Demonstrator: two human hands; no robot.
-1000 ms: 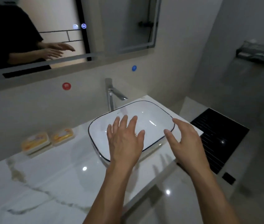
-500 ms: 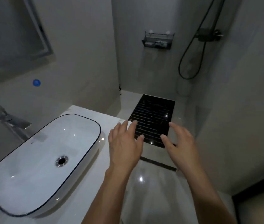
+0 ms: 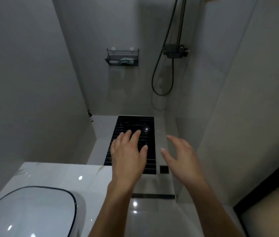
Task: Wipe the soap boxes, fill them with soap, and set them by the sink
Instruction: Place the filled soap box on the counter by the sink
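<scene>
Above black floor grate: left hand, right hand spread, empty; sink lower left.

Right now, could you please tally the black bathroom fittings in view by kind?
Wall basket: 1
Shower hose: 1
Shower mixer: 1
Slatted floor grate: 1
Small square drain: 1
Total: 5

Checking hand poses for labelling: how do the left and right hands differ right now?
The left hand is held flat, back up, fingers straight over the black floor grate; the right hand is turned more on edge, with its fingers loosely curved over pale floor. Both are empty and touch nothing.
</scene>
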